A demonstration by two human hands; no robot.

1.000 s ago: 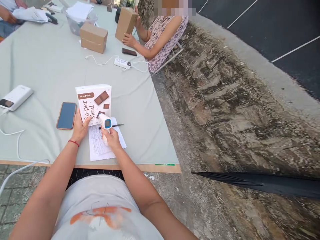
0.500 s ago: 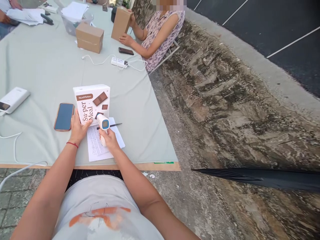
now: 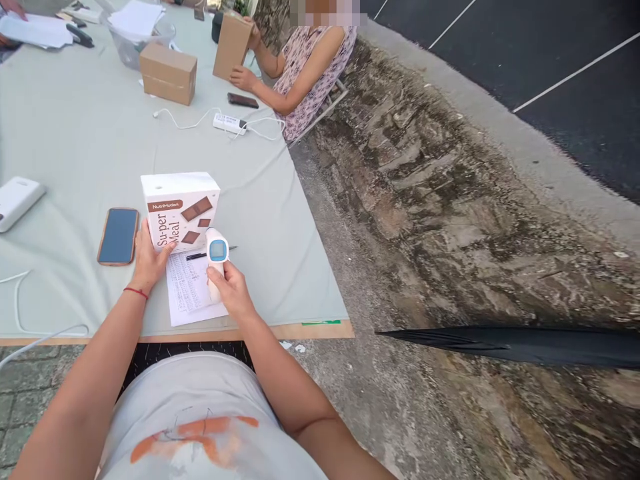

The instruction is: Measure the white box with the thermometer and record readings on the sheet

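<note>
My left hand [image 3: 150,257] grips the lower left corner of a white box [image 3: 173,193] printed with a brown label and chocolate squares. Its front faces me. In my right hand [image 3: 231,288] is a white infrared thermometer [image 3: 217,240], upright by its handle, with the blue-rimmed screen towards me. The thermometer's head is just right of the box's lower right corner. Beneath both lie written paper sheets [image 3: 187,300] and a black pen [image 3: 196,256], partly hidden by the thermometer. A smartphone [image 3: 117,237] rests left of my left hand.
A white power bank [image 3: 20,200] and cables lie at left. Farther back are a cardboard box [image 3: 169,73], a plastic bin [image 3: 125,50], a power strip [image 3: 229,124] and a dark phone [image 3: 243,101]. A seated person [image 3: 315,73] holds another carton [image 3: 233,45]. The table's edge runs along the right.
My right hand has moved the thermometer right, away from the box's front. The box's top has tipped towards me, showing more of its upper face. The whole view has shifted slightly.
</note>
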